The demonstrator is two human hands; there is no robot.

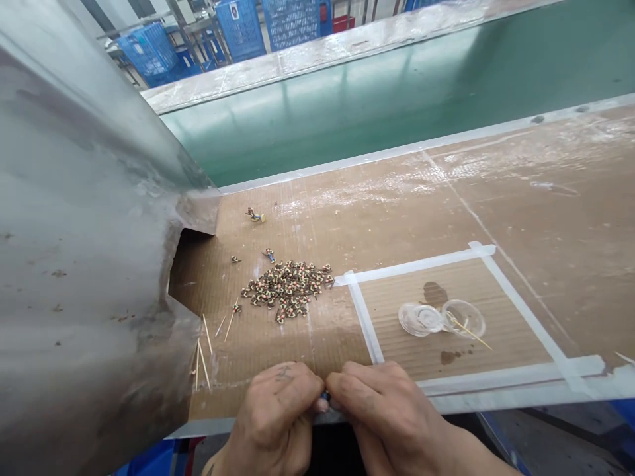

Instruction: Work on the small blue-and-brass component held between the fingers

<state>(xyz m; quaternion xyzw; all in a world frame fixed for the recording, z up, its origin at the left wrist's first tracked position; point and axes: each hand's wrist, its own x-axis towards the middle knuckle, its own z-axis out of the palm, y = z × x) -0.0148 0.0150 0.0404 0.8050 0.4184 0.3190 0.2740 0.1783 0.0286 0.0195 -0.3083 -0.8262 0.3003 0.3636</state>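
Observation:
At the front edge of the bench, my left hand (278, 413) and my right hand (381, 406) meet with closed fingertips. Pinched between them is a small blue piece (325, 395), mostly covered by the fingers. Beyond the hands lies a pile of tiny painted figurine parts (288, 287) in brown, cream and red. Just behind the pile is a small figurine with blue legs (270, 255). Farther back another figurine (254, 215) lies by its yellow base.
Several toothpicks (207, 334) lie at left beside a metal housing (94, 231). To the right, white tape (417, 263) frames an area with a clear lidded cup (417, 319), another toothpick (473, 335) and damp spots. Behind runs a green conveyor belt (347, 112); blue crates (292, 23) stand beyond.

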